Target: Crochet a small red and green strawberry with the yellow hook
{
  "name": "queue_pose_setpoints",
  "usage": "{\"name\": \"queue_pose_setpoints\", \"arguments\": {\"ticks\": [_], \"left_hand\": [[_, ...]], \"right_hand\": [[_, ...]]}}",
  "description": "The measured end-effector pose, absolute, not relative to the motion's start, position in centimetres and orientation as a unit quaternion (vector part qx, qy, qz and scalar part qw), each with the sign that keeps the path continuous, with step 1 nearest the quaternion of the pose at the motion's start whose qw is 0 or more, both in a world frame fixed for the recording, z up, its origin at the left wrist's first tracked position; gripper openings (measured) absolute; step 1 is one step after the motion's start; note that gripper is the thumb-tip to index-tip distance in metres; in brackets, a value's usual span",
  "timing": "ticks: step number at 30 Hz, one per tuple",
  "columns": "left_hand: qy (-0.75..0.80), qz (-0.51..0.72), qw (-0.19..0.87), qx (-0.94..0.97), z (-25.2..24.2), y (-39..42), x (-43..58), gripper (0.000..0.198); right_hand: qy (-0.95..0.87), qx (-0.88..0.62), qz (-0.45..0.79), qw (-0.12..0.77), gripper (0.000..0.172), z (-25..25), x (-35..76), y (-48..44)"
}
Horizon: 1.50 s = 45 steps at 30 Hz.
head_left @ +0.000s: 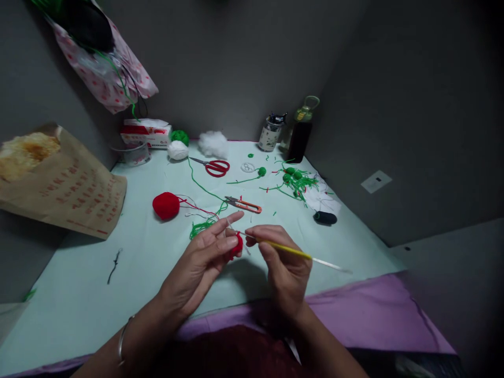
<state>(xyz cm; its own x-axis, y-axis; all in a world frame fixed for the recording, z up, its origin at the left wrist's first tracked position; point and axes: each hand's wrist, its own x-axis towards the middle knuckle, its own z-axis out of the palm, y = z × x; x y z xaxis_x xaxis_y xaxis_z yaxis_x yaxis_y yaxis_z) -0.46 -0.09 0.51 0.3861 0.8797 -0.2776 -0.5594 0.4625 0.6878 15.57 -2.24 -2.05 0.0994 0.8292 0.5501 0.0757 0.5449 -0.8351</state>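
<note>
Between the thumb and fingers of my left hand (202,257) is a small red crochet piece (235,248), with the index finger stretched out and yarn running over it. My right hand (285,262) grips a crochet hook (287,249) with a yellow handle, its metal tip touching the top of the red piece. A red yarn ball (166,206) lies to the left, and red and whitish strands trail from it toward my left hand. Just beyond my hands lie orange thread snips (246,205) and a tangle of green yarn (203,227).
Red-handled scissors (216,168), a white yarn ball (178,150), white stuffing (213,144) and a tissue pack (145,134) stand farther back. Green crocheted pieces (295,178) lie right, near a dark bottle (300,136). A paper bag with bread (79,194) is at left.
</note>
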Motion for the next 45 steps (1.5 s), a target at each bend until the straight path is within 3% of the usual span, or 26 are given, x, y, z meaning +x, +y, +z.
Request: {"name": "queue_pose_setpoints", "arguments": {"ticks": [5, 9, 14, 19, 21, 25, 29, 41, 45], "left_hand": [[0.309, 0.448, 0.794, 0.27, 0.4, 0.1, -0.9, 0.045], [0.337, 0.463, 0.75, 0.333, 0.2, -0.2, -0.7, 0.045], [0.37, 0.475, 0.695, 0.392, -0.1, -0.7, 0.0, 0.054], [0.354, 0.481, 0.733, 0.324, -0.1, -1.0, 0.6, 0.057], [0.332, 0.455, 0.78, 0.274, 0.0, -0.8, 0.3, 0.051], [0.331, 0.441, 0.792, 0.262, 0.3, -0.2, -0.7, 0.04], [0.348, 0.46, 0.747, 0.33, 0.2, -0.4, -0.7, 0.038], [0.399, 0.484, 0.668, 0.4, 0.4, -0.7, 0.2, 0.064], [0.392, 0.483, 0.665, 0.413, -0.1, -0.7, 0.0, 0.056]], "right_hand": [[-0.479, -0.343, 0.438, 0.679, 0.015, -1.6, 16.1, -1.7], [-0.503, -0.351, 0.445, 0.652, 0.013, -1.4, 15.9, -1.6], [-0.61, -0.398, 0.314, 0.609, 0.021, -1.5, 15.6, -1.7], [-0.738, -0.387, 0.046, 0.551, 0.046, -2.6, 15.7, -2.4], [-0.709, -0.391, 0.085, 0.581, 0.043, -2.6, 15.7, -2.5], [-0.549, -0.393, 0.301, 0.673, 0.02, -1.5, 16.1, -2.2], [-0.504, -0.352, 0.432, 0.66, 0.013, -0.9, 16.2, -1.7], [-0.602, -0.432, 0.315, 0.593, 0.013, -1.3, 15.5, -1.7], [-0.565, -0.435, 0.326, 0.621, 0.011, -1.6, 15.1, -1.3]]}}
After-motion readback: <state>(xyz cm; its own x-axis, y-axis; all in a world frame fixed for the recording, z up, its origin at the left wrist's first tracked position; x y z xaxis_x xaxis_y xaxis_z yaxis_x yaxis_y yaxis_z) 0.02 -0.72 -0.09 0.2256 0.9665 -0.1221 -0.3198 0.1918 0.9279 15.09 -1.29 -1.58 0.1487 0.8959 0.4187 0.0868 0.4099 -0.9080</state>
